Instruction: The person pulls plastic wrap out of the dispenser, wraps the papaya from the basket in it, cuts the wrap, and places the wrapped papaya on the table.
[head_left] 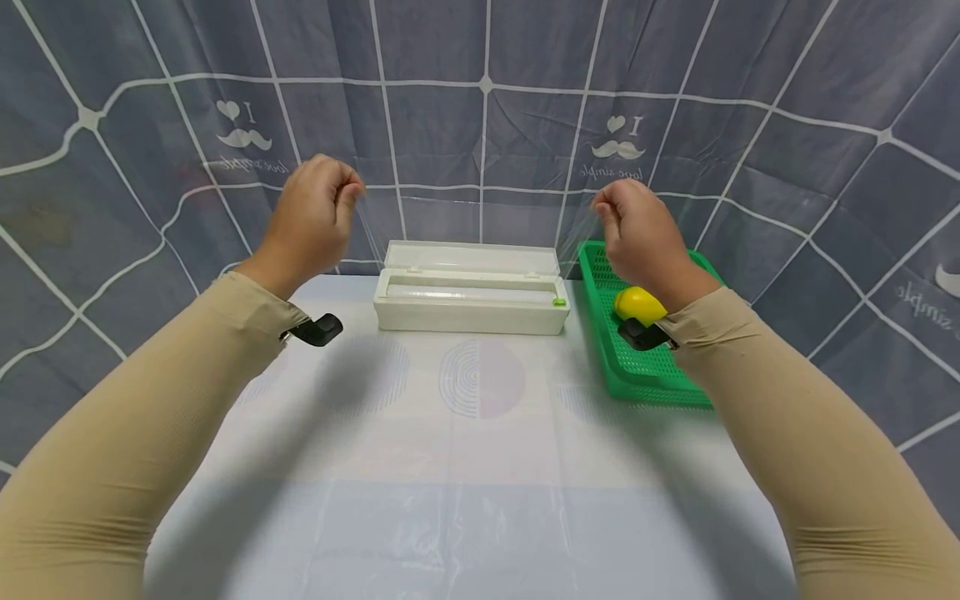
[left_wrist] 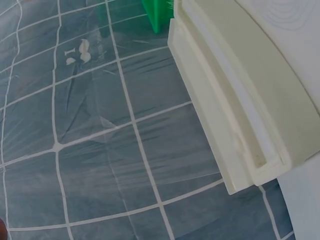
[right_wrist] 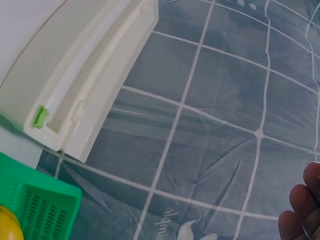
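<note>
The left hand [head_left: 315,212] and right hand [head_left: 637,233] each have a narrow grip, pinching clear plastic wrap [head_left: 480,215] in the upper middle of the frame. Below, a white box [head_left: 471,317] sits on the tabletop [head_left: 465,450], left of a green basket [head_left: 622,379].

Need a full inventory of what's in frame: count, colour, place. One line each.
table cover: 1, white with pale grey-blue patterns, across the foreground
backdrop: 1, grey-blue with white lines, behind table cover
dispenser: 1, white, far side of table cover
lid: 1, white, open at dispenser's back
roll: 1, whitish, inside dispenser
slider: 1, light green, dispenser's right end
film: 1 sheet, clear, stretched above dispenser
basket: 1, green, right of dispenser
fruit-like item: at least 1, yellow, in basket (partly hidden)
wrist-worn devices: 2, black, one left, one right
sleeves: 2, tan, left and right
left grip: 1, bare, pinching film's left side
right grip: 1, bare, pinching film's right side
</note>
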